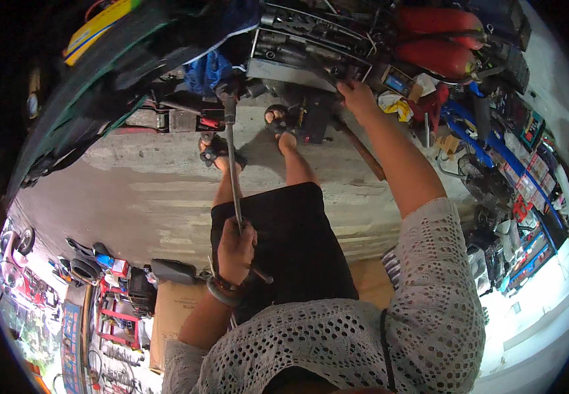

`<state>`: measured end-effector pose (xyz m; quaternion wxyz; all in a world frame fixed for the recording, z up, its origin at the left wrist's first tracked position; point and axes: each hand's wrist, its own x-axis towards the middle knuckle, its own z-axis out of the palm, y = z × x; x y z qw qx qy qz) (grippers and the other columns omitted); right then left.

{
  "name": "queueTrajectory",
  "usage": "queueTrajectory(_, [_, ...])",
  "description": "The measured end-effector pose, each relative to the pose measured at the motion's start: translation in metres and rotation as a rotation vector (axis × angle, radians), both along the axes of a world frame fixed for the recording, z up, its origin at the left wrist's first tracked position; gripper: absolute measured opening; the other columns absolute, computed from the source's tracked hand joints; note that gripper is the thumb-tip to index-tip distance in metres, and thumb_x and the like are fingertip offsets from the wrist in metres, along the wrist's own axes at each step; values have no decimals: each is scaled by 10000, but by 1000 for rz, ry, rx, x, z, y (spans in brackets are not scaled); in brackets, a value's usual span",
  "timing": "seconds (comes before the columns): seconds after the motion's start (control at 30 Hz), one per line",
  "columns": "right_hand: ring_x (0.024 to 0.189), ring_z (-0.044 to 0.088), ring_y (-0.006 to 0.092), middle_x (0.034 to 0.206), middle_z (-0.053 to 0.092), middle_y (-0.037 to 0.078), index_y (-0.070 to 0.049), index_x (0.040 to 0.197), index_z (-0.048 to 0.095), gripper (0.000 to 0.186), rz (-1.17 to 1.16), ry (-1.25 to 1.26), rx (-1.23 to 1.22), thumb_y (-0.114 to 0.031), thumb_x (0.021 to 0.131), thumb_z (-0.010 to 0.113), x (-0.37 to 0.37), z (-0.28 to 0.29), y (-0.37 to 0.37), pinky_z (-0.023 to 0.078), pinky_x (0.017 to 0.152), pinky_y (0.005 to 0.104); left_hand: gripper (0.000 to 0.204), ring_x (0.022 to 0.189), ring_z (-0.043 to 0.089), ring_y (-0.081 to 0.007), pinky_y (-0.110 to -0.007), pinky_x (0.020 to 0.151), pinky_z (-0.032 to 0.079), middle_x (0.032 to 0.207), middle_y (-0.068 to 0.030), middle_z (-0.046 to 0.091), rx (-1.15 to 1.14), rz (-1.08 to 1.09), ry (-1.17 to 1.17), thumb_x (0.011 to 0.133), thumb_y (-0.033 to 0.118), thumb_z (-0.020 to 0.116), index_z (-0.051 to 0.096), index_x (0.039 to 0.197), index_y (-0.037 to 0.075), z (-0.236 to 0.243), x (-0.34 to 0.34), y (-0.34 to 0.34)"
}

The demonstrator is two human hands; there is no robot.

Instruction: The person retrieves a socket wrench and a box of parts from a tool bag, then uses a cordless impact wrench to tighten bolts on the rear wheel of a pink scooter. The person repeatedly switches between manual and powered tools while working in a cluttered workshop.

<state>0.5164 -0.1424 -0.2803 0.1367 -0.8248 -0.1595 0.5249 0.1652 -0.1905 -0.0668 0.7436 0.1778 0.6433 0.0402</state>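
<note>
My left hand (235,253) is wrapped round the shaft of a long-handled socket wrench (233,157), its thick dark head pointing away from me. The bar's lower end sticks out past my wrist. Stretched forward to the right, my right hand (358,97) is closed at the end of a dark bar-shaped tool (320,71), which slants over the edge of a metal tool tray (284,71). Sockets and other dark tools fill that tray. Below my right hand, a brown handle (363,154) leans beside a black box (315,119).
Red cylinders (435,56) lie beyond the tray to the right. A floor jack (173,119) stands at the left, by my sandalled feet. A fan (478,176) and blue metal bars (465,131) are at the right. Cardboard (182,312) lies behind me.
</note>
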Motion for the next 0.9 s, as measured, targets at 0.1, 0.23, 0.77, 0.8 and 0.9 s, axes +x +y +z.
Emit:
queueTrajectory(0.1, [656,570,163,826,627,64,-27,1042,600,334,82,-87,4,-295,844,605,24,-49,2,465,610,315,44,506,375,-42,-189,455,312,674,12,455,-51,63,-22,919,122,460,430,910,91,-25,39,-18])
queueTrajectory(0.23, [721,587,174,877,638,75,-45,1092,593,341,123,-195,117,-284,848,597,56,-91,0,461,636,314,57,517,389,-48,-190,468,319,654,9,460,-55,-60,-11,919,127,455,437,884,86,-44,68,-22])
queueTrajectory(0.77, [1081,503,353,1289,443,105,-366,1295,407,455,816,-594,315,-194,889,520,62,-181,69,494,817,481,41,452,332,-18,-161,399,259,676,8,453,-134,91,56,920,107,455,416,912,99,-98,77,-19])
queueTrajectory(0.8, [1100,484,362,1323,401,104,-368,1297,404,464,690,-392,244,-185,887,521,65,-180,82,498,814,489,40,449,329,-15,-160,395,256,673,9,452,-116,117,60,920,106,454,416,908,99,-99,77,-19])
queueTrajectory(0.9, [1149,426,377,1400,272,96,-340,1309,383,485,704,-399,196,-143,886,513,70,-178,97,505,829,523,36,446,331,-18,-163,399,256,664,11,448,-157,102,95,919,104,454,421,904,100,-103,73,-23])
